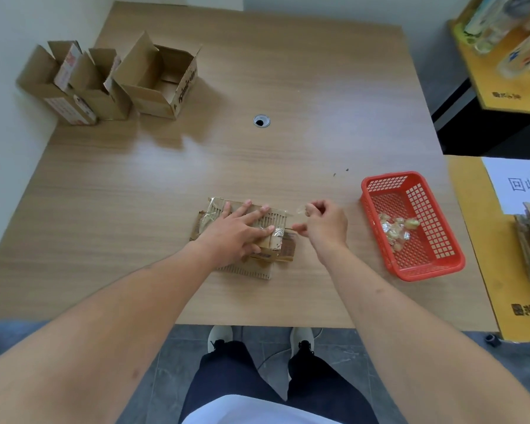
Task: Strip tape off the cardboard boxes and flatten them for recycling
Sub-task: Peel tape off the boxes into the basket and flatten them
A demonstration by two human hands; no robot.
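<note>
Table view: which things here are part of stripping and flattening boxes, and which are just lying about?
Job: flattened box, tape strip, left hand, right hand, open boxes, red basket.

Lying about: paper sign, bottles.

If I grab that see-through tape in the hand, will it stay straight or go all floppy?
Probably floppy: the clear tape pinched by the right hand already looks crinkled. It likely clings to fingers, and the pieces in the red basket have balled up.

A flattened brown cardboard box (242,237), torn and streaked with clear tape, lay near the table's front edge; a clear tape strip (300,211) lifted off its right end. Three open brown cardboard boxes (110,84) stood upright together at the far-left corner
</note>
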